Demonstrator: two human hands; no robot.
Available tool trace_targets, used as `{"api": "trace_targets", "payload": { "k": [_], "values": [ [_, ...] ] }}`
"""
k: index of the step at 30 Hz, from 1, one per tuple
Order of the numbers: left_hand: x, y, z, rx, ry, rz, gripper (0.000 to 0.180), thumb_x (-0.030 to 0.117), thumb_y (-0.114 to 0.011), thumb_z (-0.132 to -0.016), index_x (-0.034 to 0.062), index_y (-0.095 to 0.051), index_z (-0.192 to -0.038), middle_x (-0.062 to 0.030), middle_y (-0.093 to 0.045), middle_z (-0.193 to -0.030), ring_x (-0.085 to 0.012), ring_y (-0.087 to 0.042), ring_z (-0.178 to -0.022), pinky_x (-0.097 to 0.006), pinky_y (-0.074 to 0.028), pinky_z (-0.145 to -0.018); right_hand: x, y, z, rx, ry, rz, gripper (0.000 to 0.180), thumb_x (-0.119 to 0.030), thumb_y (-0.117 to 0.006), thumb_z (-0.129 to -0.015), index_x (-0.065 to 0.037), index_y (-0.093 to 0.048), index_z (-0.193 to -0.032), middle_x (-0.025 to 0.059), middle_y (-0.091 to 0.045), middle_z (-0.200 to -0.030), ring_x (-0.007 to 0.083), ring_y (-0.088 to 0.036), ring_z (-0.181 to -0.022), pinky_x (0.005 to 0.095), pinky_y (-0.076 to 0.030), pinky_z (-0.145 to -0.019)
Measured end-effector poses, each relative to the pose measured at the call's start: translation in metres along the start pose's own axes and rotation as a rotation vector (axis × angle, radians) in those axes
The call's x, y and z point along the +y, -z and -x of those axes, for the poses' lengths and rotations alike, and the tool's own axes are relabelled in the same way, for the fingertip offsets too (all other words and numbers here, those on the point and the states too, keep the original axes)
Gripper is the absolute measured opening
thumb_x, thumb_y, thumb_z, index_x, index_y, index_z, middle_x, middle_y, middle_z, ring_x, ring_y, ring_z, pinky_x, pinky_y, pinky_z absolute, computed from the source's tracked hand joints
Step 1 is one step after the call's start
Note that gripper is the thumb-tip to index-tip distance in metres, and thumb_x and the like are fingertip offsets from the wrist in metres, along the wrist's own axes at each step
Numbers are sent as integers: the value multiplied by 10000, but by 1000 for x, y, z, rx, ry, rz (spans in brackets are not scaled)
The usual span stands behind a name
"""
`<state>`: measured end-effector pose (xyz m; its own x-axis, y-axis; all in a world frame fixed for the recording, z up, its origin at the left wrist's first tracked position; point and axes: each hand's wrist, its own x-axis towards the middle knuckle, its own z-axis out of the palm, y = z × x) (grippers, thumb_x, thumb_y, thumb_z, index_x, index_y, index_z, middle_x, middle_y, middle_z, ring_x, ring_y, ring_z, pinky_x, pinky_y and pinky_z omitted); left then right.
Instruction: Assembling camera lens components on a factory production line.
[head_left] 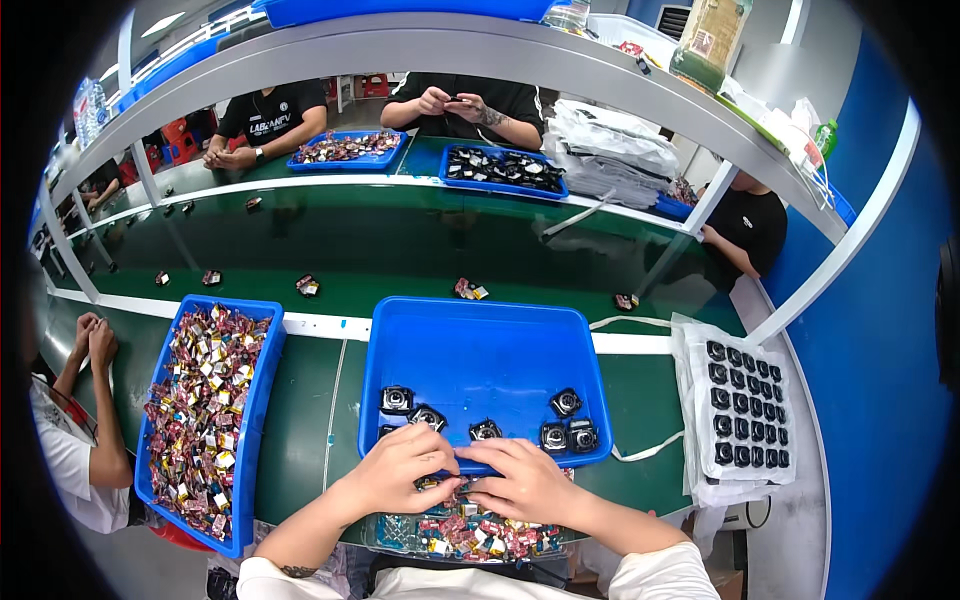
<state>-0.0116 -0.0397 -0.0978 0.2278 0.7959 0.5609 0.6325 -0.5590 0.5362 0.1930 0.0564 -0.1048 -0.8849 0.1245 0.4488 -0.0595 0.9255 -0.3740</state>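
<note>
Here we are at the fingertips: left hand (410,468) and right hand (522,482) curled toward each other, grip narrow, over the near rim of the blue bin (470,340); what they hold, if anything, I can't tell. A slip here could lose something small among the jumbled colourful pieces (500,538) just below. Farther out, black gadgets (566,403) lie in the bin's near half, some touching; a careless knuckle might scuff them.
</note>
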Motion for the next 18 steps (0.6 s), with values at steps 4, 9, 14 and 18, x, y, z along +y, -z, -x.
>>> {"api": "trace_targets", "payload": {
  "k": [4,9,14,18],
  "values": [
    [0,0,0,-6,-8,24,161,115,-722,-688,79,-664,-834,-39,-586,-795,-215,-558,-732,-325,-462,-642,-2,8,-2,7,-22,-98,130,-151,-741,-698,-96,-648,-771,88,-601,-1152,271,-577,-1044,383,-459,-843],
    [-3,-3,0,-44,-49,45,181,158,-730,-727,96,-694,-893,-20,-589,-800,-189,-554,-733,-314,-461,-646,4,9,1,81,-90,-262,123,-103,-746,-701,-83,-669,-795,76,-639,-1043,248,-612,-938,361,-490,-779],
    [-3,-4,1,-29,-49,83,157,126,-716,-733,117,-698,-889,0,-601,-798,-172,-564,-724,-304,-458,-645,8,2,3,119,-112,-314,122,-101,-725,-727,-71,-682,-838,33,-667,-860,211,-625,-856,333,-494,-725],
    [-4,-5,3,-26,-83,95,161,116,-717,-723,119,-696,-883,10,-603,-791,-163,-564,-713,-297,-455,-639,6,0,3,152,-129,-321,120,-90,-735,-717,-65,-691,-825,55,-669,-833,214,-635,-825,322,-502,-694]
  ]
}}
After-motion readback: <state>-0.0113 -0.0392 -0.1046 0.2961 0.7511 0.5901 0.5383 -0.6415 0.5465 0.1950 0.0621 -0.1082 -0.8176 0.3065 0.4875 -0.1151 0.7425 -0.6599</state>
